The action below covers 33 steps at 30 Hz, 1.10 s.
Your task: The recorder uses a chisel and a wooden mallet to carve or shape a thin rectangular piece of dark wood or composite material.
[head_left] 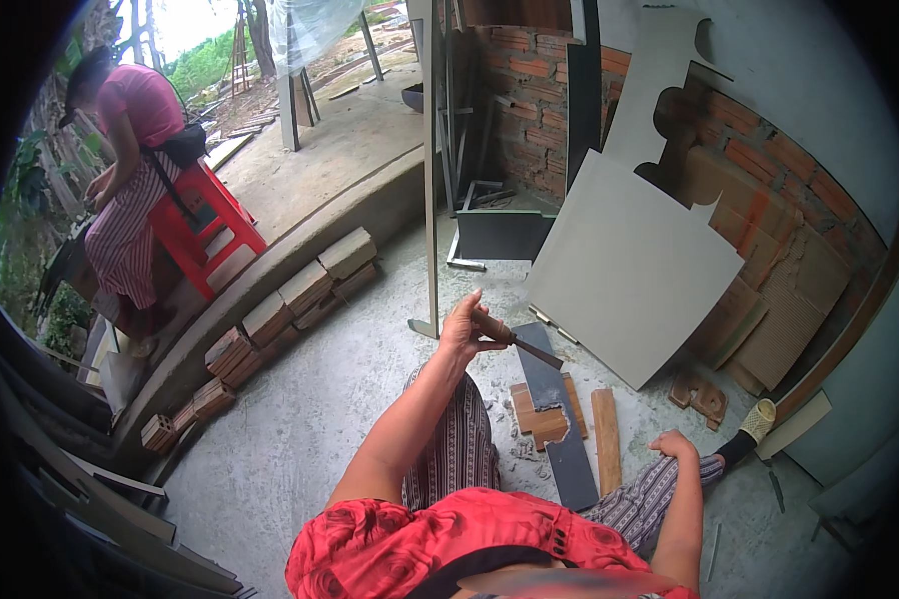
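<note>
My left hand [461, 325] is raised in front of my bent left knee, its fingers closed round the wooden handle of a chisel [537, 349]. The dark metal blade slants down to the right. Beneath its tip lies a long dark grey board [572, 469] with a ragged notch broken into its left edge. Short brown wood pieces [536, 417] lie under and beside this board, with pale crumbs scattered round them. To its right is a loose wooden strip [605, 439]. My right hand [675, 445] rests on my right lower leg, fingers curled, with nothing visible in it.
A large grey panel [634, 270] leans against cardboard sheets [769, 299] and a brick wall. A thin upright post [431, 180] stands ahead. Hollow bricks [265, 321] line the raised ledge at left. Beyond, another person [150, 120] sits on a red stool [205, 225].
</note>
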Available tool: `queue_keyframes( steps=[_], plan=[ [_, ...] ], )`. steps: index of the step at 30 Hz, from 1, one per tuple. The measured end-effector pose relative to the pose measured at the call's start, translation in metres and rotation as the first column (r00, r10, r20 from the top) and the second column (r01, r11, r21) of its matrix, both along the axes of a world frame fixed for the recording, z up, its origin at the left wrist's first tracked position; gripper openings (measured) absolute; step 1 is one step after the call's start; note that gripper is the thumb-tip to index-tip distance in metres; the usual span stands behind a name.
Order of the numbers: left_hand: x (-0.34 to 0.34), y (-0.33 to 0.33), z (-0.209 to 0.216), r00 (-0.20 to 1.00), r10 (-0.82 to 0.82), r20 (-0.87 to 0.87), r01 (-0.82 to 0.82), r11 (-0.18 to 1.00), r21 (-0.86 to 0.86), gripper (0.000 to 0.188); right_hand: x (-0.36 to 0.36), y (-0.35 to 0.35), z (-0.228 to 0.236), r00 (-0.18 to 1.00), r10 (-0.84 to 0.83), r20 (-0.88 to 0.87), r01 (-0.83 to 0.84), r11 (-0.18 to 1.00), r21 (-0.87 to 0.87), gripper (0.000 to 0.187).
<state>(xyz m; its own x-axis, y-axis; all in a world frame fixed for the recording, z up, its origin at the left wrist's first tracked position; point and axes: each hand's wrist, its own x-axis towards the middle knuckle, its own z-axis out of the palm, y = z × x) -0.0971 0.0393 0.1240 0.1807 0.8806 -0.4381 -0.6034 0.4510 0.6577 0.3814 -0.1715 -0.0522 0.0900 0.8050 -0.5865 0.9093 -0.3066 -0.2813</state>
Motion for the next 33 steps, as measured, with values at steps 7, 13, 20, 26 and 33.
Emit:
queue_keyframes(
  steps=[7,13,20,26,33],
  plan=[
    [-0.006,0.005,-0.014,0.996,-0.060,-0.067,0.063,0.996,0.058,0.028,-0.003,0.001,0.003,0.999,-0.049,-0.016,0.049,0.999,0.012,0.039],
    [-0.002,0.001,-0.004,0.999,-0.036,0.003,0.036,0.998,0.047,0.041,-0.001,-0.001,0.003,0.998,-0.055,-0.035,0.056,0.998,0.003,0.040],
    [-0.002,0.004,-0.004,0.996,-0.014,0.086,0.011,0.999,0.035,0.047,-0.004,0.001,0.011,0.998,-0.055,-0.043,0.054,0.998,-0.026,0.039],
    [0.002,-0.009,0.002,0.986,-0.029,0.163,0.034,0.999,-0.023,0.061,-0.001,-0.008,0.014,0.991,-0.110,-0.081,0.113,0.993,0.041,0.035],
    [0.025,-0.022,0.002,0.976,-0.205,0.075,0.202,0.978,0.045,0.057,0.008,-0.005,0.008,0.944,-0.257,-0.205,0.263,0.965,-0.001,0.028]
  ],
)
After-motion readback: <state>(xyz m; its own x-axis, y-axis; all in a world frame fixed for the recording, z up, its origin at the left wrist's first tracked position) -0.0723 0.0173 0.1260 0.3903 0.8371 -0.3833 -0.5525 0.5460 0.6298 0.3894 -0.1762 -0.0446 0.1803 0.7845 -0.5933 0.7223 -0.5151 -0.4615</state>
